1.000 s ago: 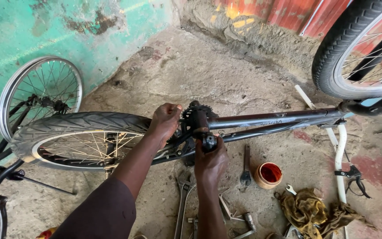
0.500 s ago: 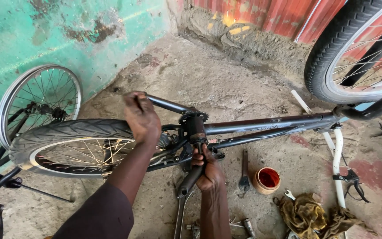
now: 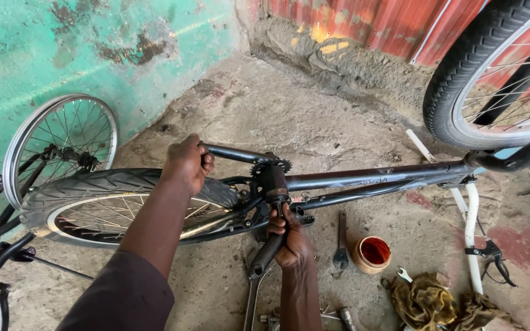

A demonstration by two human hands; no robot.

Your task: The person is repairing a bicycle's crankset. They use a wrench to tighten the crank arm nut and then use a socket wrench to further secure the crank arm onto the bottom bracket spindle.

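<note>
The left hand (image 3: 186,164) is wrapped tight around the end of 1 black crank arm (image 3: 231,152), fingers fully curled over it. The right hand (image 3: 289,240) is closed around the other crank arm (image 3: 266,254), thumb side up toward the bottom bracket (image 3: 273,181), just below the small toothed sprocket (image 3: 271,165).

The bicycle frame (image 3: 375,178) lies on its side across the concrete floor (image 3: 314,116). Its rear tyre (image 3: 118,184) sits directly under the left forearm, touching close to the crank, so room on that side is tight. A bare spoked rim (image 3: 62,144) leans near the green wall (image 3: 62,49) behind it. To the right, a big upright wheel (image 3: 492,79) stands near the frame's far end. Near the right wrist lie pliers (image 3: 341,245), a small orange tin (image 3: 372,253) and a dirty rag (image 3: 430,300); open floor lies beyond the frame toward the wall.

The frame's long axis runs left to right. The gripped cranks point opposite ways: 1 up-left, 1 down toward the camera.
</note>
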